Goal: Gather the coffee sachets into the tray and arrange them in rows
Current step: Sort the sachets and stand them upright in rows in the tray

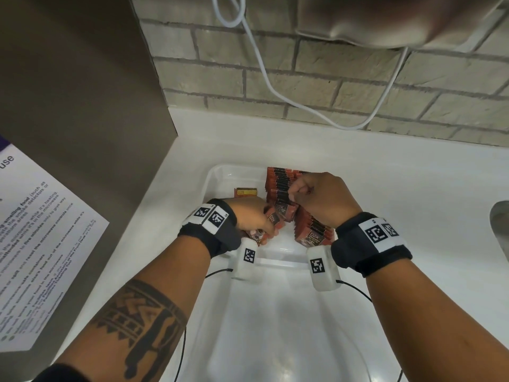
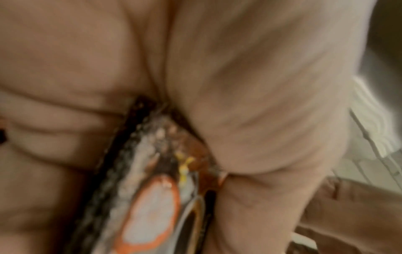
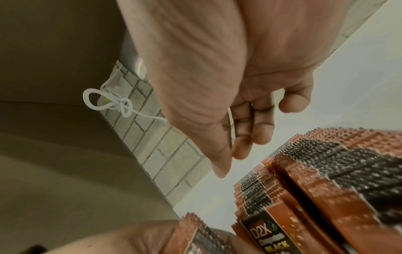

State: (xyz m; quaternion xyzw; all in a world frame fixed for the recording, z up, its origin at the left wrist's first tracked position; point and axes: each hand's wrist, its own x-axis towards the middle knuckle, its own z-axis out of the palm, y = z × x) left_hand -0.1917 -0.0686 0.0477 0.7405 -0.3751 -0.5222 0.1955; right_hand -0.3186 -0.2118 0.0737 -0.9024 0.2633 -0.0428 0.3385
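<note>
A white tray (image 1: 220, 172) sits on the white counter and holds copper-and-black coffee sachets (image 1: 278, 183) standing on edge in rows; a second row (image 1: 314, 232) lies nearer, under my right wrist. My left hand (image 1: 259, 216) grips a small bundle of sachets (image 1: 272, 219) at the tray's near left; up close, the bundle (image 2: 152, 197) is pressed between its fingers (image 2: 261, 103). My right hand (image 1: 303, 191) hovers over the tops of the rows, fingers curled. In the right wrist view the right hand (image 3: 228, 159) holds nothing above the sachets (image 3: 326, 180).
A small yellow-and-red packet (image 1: 246, 192) lies in the tray's left part. A steel appliance wall with a paper notice (image 1: 41, 244) stands at the left. A white cable (image 1: 264, 73) hangs on the brick wall. A clear plastic tub (image 1: 275, 326) sits nearest me, and a sink edge (image 1: 500, 224) shows at the right.
</note>
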